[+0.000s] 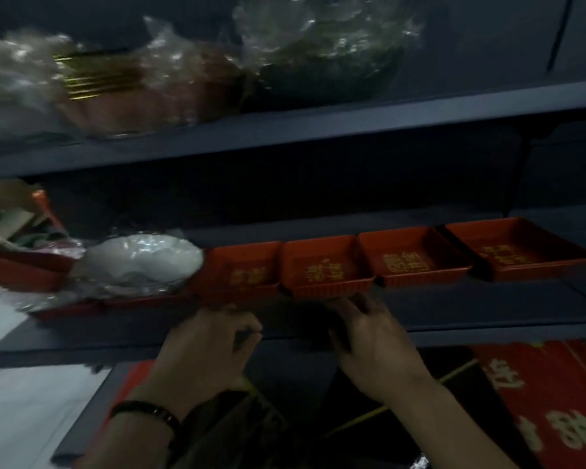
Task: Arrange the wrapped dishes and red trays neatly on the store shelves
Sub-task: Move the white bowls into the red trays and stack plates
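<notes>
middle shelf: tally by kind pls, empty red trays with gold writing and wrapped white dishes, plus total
empty red trays with gold writing: 4
wrapped white dish: 1
total: 5
left-end red trays beside the dish: too blurred to count, left out

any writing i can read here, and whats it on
Red trays: gold Chinese characters inside each, too blurred to read.
Red packaging, lower shelf: large pale Chinese characters, too blurred to read.
Wrapped dish: no text visible.

Shelf [487, 308] before red trays [325, 265] seemingly free.
</notes>
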The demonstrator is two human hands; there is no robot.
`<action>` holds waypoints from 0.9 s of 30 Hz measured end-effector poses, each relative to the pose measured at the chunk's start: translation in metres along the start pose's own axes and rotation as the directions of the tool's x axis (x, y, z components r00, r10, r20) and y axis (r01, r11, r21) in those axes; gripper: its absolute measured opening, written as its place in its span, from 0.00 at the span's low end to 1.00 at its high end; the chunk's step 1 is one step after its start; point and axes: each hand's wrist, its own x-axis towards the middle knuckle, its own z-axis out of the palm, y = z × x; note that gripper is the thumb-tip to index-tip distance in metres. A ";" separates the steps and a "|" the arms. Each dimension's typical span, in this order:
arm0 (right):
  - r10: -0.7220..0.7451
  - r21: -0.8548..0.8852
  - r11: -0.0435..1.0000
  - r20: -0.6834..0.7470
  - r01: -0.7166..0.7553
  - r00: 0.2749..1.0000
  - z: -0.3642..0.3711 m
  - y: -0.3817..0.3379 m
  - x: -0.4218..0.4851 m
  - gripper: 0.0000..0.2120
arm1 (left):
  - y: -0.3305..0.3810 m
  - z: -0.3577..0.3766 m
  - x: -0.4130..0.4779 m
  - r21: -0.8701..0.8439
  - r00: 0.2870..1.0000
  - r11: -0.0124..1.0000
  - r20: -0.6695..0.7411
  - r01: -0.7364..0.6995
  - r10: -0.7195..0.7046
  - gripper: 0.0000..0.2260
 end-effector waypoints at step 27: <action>-0.381 0.086 0.924 0.158 0.371 0.911 0.137 -0.358 0.165 0.10 | -0.252 -0.077 -0.085 -0.473 0.720 0.791 -0.380 0.389 -0.581 0.09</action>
